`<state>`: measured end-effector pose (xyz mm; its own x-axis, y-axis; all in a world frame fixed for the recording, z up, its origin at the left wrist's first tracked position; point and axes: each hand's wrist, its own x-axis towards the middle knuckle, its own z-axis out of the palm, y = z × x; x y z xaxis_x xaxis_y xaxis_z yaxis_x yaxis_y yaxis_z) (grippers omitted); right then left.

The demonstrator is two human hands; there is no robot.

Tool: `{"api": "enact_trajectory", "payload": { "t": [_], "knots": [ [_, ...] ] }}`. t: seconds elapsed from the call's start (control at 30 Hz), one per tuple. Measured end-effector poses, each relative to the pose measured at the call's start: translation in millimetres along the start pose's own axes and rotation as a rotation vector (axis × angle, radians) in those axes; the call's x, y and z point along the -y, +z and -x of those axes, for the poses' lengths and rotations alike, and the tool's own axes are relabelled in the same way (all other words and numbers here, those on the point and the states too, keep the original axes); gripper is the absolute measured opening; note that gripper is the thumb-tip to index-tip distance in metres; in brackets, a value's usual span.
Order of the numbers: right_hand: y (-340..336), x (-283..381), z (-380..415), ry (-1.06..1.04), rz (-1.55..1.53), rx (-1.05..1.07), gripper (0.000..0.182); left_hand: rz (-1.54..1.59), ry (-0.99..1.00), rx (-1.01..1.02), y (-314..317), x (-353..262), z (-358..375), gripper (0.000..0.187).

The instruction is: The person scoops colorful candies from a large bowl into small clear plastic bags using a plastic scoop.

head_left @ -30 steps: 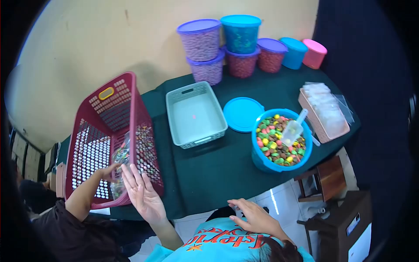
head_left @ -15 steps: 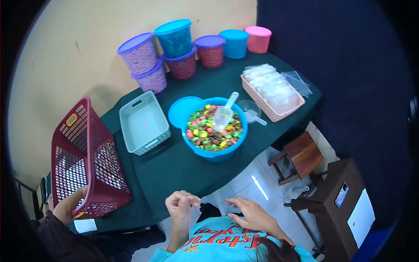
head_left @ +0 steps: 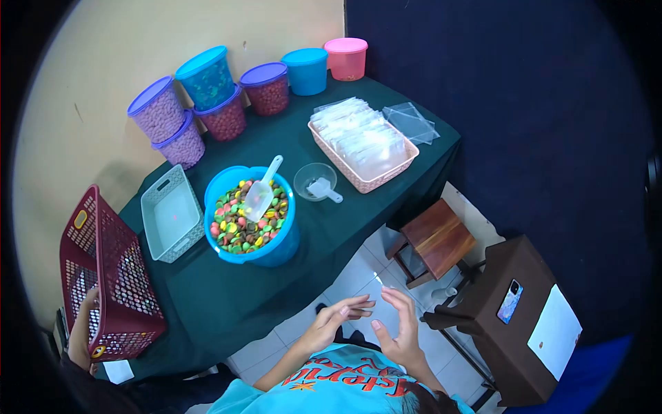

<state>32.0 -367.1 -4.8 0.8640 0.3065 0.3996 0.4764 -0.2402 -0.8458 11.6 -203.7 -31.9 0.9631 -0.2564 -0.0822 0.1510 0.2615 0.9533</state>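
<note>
My left hand (head_left: 334, 323) is in front of my turquoise shirt, its fingers stretched out towards the right one. Facing it, my right hand (head_left: 400, 330) has its thumb and fingers apart. The two are close together over the tiled floor, and I see nothing held in either. Beyond them on the table stands a blue tub (head_left: 279, 250) of colourful round candies, with a clear scoop (head_left: 259, 200) resting on top. To its right a glass bowl (head_left: 304, 177) holds a small white scoop (head_left: 321, 188). A pink basket (head_left: 371, 182) contains many clear plastic bags (head_left: 358, 134).
Lidded tubs (head_left: 265, 93) line the back of the green-covered table (head_left: 207, 297). A grey-green basket (head_left: 170, 210) lies left of the candies. Another person's hand (head_left: 81, 324) touches a maroon basket (head_left: 127, 276). At right are a wooden stool (head_left: 438, 238) and a phone (head_left: 509, 301) on a brown-covered stand.
My left hand has gone from curled fingers to stretched ones, and both hands have come closer together. The view has swung right, so the table things appear further left.
</note>
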Motion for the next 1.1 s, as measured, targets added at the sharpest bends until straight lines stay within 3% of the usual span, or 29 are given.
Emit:
{"api": "enact_trajectory", "payload": {
  "t": [0.07, 0.17, 0.2, 0.27, 0.37, 0.43, 0.5, 0.53, 0.63, 0.7, 0.73, 0.77, 0.87, 0.97, 1.03, 1.1],
  "knots": [
    [0.5, -8.5, -11.4, -0.074, 0.01, -0.001, 0.043, 0.07, -0.059, 0.173, 1.8, 2.6, -19.9, 0.069],
    [23.3, -34.4, -32.3, -0.179, 0.036, 0.033, 0.053, 0.28, -0.134, 0.15, 13.9, 7.6, -45.4, 0.07],
    [34.2, -52.8, -38.8, -0.207, 0.093, -0.052, 0.053, 0.252, 0.003, 0.171, 20.5, 12.5, -60.2, 0.069],
    [39.8, -81.5, -58.3, -0.233, 0.172, -0.14, 0.053, 0.229, -0.128, 0.215, 6.6, 22.7, -88.5, 0.066],
    [28.2, -112.9, -105.2, -0.169, 0.153, -0.197, 0.05, 0.26, -0.074, 0.196, 3.0, -2.8, -137.5, 0.074],
    [17.9, -138.7, -125.0, -0.135, 0.271, -0.27, 0.049, 0.297, 0.091, 0.362, -5.7, -18.9, -164.9, 0.086],
    [10.8, -159.4, -144.6, 0.126, 0.289, -0.259, 0.051, 0.272, 0.032, 0.364, -13.6, -40.0, -179.8, 0.094],
    [12.6, -165.4, -151.9, 0.134, 0.287, -0.26, 0.051, 0.275, 0.076, 0.406, -18.0, -44.1, -187.8, 0.093],
    [15.5, -174.4, -170.1, 0.593, -0.63, -0.245, 0.057, 0.202, 0.183, 0.444, -32.3, -35.4, -215.9, 0.084],
    [15.9, -171.1, -178.4, 0.813, -1.219, -0.115, 0.062, -0.42, 0.276, 0.423, -30.1, -24.5, -233.0, 0.073],
    [12.8, -166.3, -186.7, 0.829, -1.221, -0.113, 0.062, -0.658, 0.266, 0.393, -25.3, -10.2, -241.2, 0.068],
    [9.2, -163.0, -195.7, 0.815, -1.245, -0.1, 0.063, -0.777, 0.406, 0.28, -20.4, 1.1, -248.5, 0.066],
    [-1.8, -157.7, -224.2, 0.767, -1.314, -0.047, 0.065, -0.661, 0.476, 0.15, -22.7, 7.7, -265.4, 0.066],
    [-17.1, -156.7, -252.7, 0.76, -1.403, -0.048, 0.063, -0.766, 0.584, 0.067, -28.2, 6.6, -285.4, 0.067],
    [-25.2, -162.7, -270.5, 0.598, -1.508, -0.148, 0.06, -0.908, 0.525, 0.002, -39.7, 4.1, -294.5, 0.065],
    [-26.5, -177.9, -287.0, 0.364, -0.982, -0.241, 0.049, -0.816, 0.274, 0.005, -47.3, 1.5, -302.2, 0.064]
  ]
}}
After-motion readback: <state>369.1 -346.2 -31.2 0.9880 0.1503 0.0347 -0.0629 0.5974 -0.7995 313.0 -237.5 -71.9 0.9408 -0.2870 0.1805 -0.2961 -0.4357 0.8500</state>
